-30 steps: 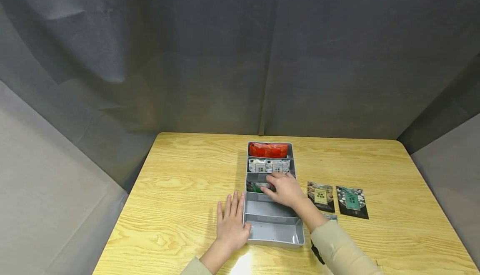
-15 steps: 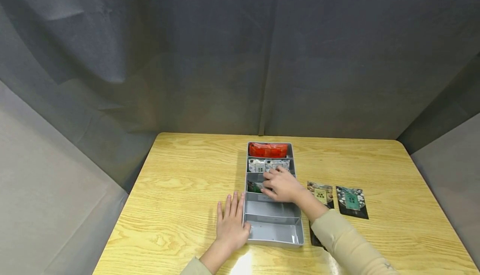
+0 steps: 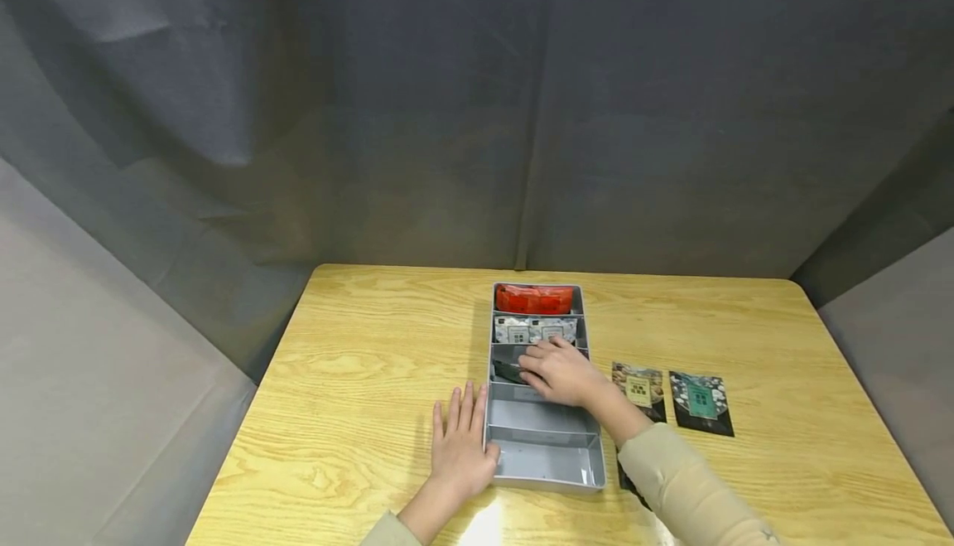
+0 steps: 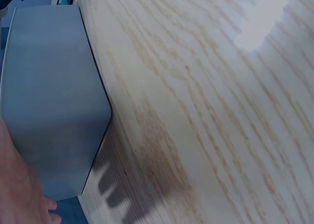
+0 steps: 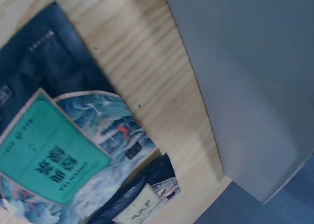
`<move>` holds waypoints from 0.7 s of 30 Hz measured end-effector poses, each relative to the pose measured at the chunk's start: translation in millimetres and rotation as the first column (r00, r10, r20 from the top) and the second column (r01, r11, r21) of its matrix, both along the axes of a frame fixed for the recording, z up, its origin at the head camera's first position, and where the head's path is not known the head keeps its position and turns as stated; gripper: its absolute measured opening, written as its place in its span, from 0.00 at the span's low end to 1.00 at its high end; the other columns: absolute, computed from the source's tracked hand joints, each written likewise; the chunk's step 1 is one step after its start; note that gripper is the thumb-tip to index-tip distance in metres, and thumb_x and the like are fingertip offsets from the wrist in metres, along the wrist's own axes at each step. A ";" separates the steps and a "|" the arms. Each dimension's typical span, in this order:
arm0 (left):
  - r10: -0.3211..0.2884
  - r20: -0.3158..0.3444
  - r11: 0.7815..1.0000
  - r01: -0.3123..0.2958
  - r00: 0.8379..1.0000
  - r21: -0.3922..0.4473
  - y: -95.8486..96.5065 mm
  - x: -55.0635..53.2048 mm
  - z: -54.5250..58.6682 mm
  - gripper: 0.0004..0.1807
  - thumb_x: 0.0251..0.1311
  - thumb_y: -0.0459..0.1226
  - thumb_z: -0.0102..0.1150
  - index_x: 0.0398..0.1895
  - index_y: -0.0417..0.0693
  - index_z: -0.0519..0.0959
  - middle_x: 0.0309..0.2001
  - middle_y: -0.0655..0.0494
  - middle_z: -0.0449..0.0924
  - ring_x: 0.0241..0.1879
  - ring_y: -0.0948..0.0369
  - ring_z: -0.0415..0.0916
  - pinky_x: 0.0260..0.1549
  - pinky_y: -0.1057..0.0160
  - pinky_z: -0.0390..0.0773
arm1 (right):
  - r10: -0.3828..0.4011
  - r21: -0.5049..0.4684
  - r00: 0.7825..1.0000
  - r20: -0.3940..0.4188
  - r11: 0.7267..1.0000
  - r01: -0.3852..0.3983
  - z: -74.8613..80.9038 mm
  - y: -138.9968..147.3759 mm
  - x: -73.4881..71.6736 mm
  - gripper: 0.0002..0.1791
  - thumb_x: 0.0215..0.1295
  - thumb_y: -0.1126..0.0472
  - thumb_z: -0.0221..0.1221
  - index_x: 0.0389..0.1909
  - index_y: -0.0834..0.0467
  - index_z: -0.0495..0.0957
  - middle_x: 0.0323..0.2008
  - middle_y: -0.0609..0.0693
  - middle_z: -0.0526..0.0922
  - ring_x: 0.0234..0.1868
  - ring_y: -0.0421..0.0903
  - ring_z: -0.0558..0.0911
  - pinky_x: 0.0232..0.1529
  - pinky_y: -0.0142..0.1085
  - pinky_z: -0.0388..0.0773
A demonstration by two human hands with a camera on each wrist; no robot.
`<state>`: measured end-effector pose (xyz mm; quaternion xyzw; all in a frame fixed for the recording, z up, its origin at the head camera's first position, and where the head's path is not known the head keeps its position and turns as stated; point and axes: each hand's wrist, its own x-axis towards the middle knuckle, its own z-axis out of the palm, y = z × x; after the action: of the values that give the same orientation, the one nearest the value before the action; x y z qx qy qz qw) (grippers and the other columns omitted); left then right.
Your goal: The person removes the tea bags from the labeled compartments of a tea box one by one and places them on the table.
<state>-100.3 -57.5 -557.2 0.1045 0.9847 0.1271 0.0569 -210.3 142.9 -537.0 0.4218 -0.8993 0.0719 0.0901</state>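
A grey tray with several compartments (image 3: 544, 480) stands on the table. My left hand (image 3: 460, 451) lies with straight, spread fingers along its left side, thumb at the front left wall; in the left wrist view the hand (image 4: 17, 185) shows beside the tray's wall (image 4: 54, 77). My right hand (image 3: 562, 374) reaches into the third compartment from the back, its curled fingers and thumb pinching a dark tea sachet (image 3: 509, 373), mostly hidden by the hand. White-grey sachets (image 3: 514, 330) fill the second compartment, red sachets (image 3: 532, 299) the rearmost. Both front compartments are bare.
Right of the tray lie a yellow-labelled sachet (image 3: 637, 388) and a green-labelled sachet (image 3: 701, 401). Under my right forearm another dark sachet (image 3: 629, 480) is partly covered. The right wrist view shows a packet marked "GREEN TEA" (image 5: 54, 150) beside the tray's wall (image 5: 245, 87).
My right hand has shifted slightly within the third compartment. The sachet there shows a darker side, its green patch now out of sight. The left hand has stayed put.
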 end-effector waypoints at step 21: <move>-0.006 0.011 1.000 0.006 1.000 0.031 -1.0 0.9 0.5 0.42 0.55 0.43 0.42 0.72 0.49 0.39 0.72 0.46 0.38 0.70 0.47 0.35 0.63 0.41 0.33 | -0.175 -0.335 0.966 -0.189 0.936 0.104 54.8 47.4 31.2 0.09 0.65 0.56 0.51 0.31 0.53 0.78 0.31 0.48 0.73 0.34 0.49 0.73 0.46 0.50 0.66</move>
<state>-99.5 -58.5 -556.7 0.1076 0.9820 0.1427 0.0614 -179.1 190.3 -482.2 0.3416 -0.8880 0.1649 0.2600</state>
